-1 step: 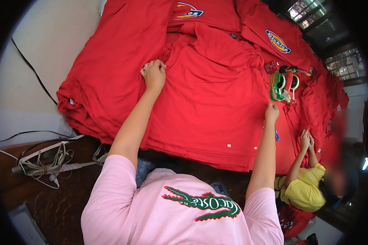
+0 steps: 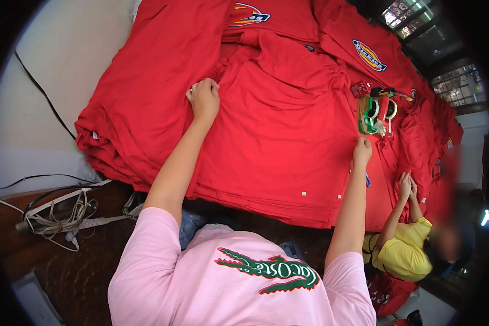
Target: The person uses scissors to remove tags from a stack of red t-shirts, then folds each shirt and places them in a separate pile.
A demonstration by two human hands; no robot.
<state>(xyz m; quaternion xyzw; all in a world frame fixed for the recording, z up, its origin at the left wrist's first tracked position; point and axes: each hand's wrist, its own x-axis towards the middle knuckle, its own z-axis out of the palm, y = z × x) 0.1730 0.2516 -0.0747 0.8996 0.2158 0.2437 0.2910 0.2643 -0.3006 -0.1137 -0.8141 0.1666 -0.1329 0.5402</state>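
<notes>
A red T-shirt (image 2: 277, 136) lies spread out in front of me, its neck end away from me and its hem toward me. At its left side my left hand (image 2: 204, 100) is closed, with the fingers pinching the fabric edge. Over on the right edge, my right hand (image 2: 362, 150) is also closed on the shirt; its fingertips are partly hidden. Just beyond that hand sit rolls of tape (image 2: 372, 108) in green and white, with a red card (image 2: 359, 88) beside them. A small blue tool (image 2: 368, 179) lies right by my right wrist.
Piled red shirts (image 2: 141, 92) rise on the left, and more red shirts (image 2: 369, 54) with printed emblems lie at the back. At the right, a co-worker in yellow (image 2: 405, 250) handles red fabric. Tangled cables and a power strip (image 2: 95, 221) are at the lower left.
</notes>
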